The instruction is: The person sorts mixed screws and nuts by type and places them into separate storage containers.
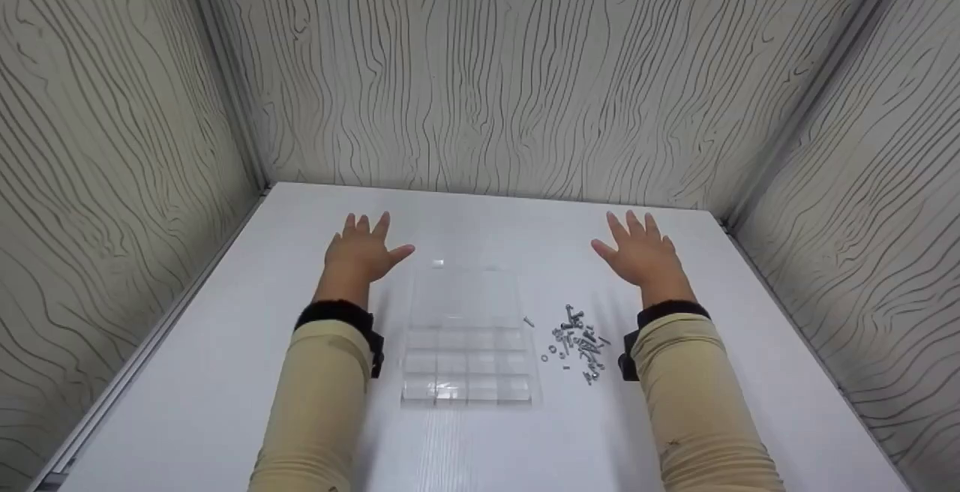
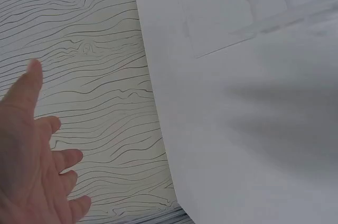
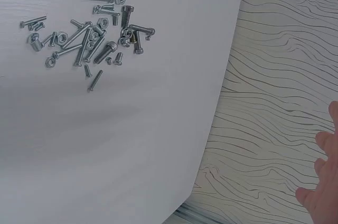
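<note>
Both the left hand (image 1: 363, 253) and the right hand (image 1: 639, 254) hover spread-fingered and empty above the white surface (image 1: 225, 372), flanking the clear compartment box (image 1: 466, 334), with loose screws and nuts (image 1: 576, 343) heaped just right of it, seemingly ready for sorting.

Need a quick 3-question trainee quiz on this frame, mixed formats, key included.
1. True or false: the left hand grips a bolt.
2. Multiple choice: the loose pile of screws, nuts and washers lies (A) inside the clear compartment box, (B) on the white table between the box and the right hand's forearm, (C) in the right hand.
3. Fill in: both hands are spread ____ with fingers straight.

Key: 1 false; 2 B; 3 open.
</note>
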A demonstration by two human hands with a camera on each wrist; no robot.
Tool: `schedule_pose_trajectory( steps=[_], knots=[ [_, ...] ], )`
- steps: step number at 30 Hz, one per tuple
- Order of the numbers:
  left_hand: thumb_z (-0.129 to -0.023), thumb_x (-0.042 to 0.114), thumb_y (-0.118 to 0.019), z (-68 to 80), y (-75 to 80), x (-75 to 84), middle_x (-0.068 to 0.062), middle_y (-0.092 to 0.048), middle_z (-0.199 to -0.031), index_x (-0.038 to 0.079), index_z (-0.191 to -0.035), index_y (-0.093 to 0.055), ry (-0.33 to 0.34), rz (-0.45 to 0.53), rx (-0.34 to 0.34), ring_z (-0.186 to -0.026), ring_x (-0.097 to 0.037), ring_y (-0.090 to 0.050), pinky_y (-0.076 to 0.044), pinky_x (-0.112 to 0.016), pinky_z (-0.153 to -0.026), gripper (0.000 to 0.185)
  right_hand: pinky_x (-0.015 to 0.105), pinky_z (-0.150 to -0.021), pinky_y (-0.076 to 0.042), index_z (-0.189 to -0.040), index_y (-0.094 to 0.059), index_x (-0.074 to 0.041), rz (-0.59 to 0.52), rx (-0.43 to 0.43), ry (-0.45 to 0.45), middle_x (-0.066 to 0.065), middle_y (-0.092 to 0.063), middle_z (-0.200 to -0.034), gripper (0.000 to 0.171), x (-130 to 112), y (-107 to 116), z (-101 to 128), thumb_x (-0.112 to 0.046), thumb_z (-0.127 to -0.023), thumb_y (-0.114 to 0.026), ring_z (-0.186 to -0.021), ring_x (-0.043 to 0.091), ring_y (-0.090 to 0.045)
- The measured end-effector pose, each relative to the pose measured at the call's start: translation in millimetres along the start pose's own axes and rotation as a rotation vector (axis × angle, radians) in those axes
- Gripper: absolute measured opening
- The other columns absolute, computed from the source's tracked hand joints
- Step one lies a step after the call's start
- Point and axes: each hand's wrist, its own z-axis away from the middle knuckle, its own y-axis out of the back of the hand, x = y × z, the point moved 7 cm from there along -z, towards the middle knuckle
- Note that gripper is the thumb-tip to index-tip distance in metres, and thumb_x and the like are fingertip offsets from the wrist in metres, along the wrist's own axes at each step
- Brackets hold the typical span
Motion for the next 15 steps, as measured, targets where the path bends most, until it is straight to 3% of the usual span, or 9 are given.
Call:
schedule_pose_trajectory(
  steps=[5,10,15],
  knots=[
    [-0.088,0.061,-0.035,-2.5,-15.0,-0.1,-0.023,-0.022,-0.146,0.014,-0.147,-0.01,-0.019,-0.012,0.018,-0.136,-0.039,-0.009,-0.02,-0.051,-0.106,0.079,0.063,-0.103,-0.007,-0.147,-0.007,-0.011,-0.008,-0.003,-0.002,0.024,-0.004,-0.149,0.074,0.2,-2.1,-0.1,-0.059,-0.092,-0.024,-0.134,0.045,0.004],
    [-0.091,0.046,-0.046,-1.8,-35.1,-3.4,-0.025,-0.029,-0.141,0.013,-0.147,-0.01,0.01,0.084,-0.018,-0.13,-0.041,-0.027,-0.032,-0.052,-0.099,0.074,0.063,-0.103,-0.007,-0.147,-0.007,-0.011,-0.021,-0.015,-0.006,0.023,-0.005,-0.149,0.076,-0.6,-5.6,-0.5,-0.061,-0.091,-0.022,-0.134,0.045,0.004],
    [-0.091,0.034,-0.05,4.7,-51.0,-7.5,-0.023,-0.036,-0.138,0.004,-0.143,-0.023,0.034,0.202,-0.043,-0.127,-0.037,-0.035,-0.032,-0.048,-0.101,0.066,0.062,-0.103,-0.007,-0.147,-0.007,-0.012,-0.032,-0.016,-0.009,0.022,-0.005,-0.15,0.076,-0.5,-7.8,-0.8,-0.061,-0.091,-0.021,-0.135,0.044,0.005]
  ],
)
